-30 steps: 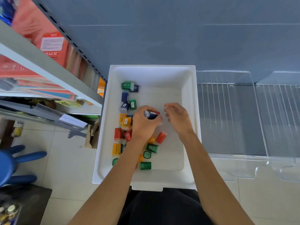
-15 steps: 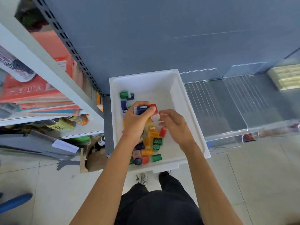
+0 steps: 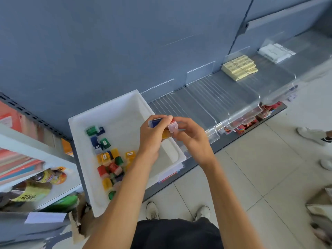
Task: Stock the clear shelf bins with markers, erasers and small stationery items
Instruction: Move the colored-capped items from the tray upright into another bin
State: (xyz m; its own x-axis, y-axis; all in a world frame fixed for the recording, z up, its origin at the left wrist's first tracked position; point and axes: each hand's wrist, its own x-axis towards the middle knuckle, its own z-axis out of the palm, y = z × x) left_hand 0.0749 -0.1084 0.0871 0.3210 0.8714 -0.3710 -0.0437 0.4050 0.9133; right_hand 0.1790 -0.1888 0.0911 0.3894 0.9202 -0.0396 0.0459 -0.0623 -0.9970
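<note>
White tub holds loose green, blue, yellow, red blocks. Left hand curls fingers round blue block above tub; right hand fingers pinch pink cap. Clear bin holds yellow packs.

At the centre of the frame the left hand grips a blue block, while the right hand pinches a pink-capped block just beside it. Below them to the left, a white tub holds loose green, yellow, red and blue blocks. Clear bins run toward the upper right; one holds yellow packs, the farthest white packs.
</note>
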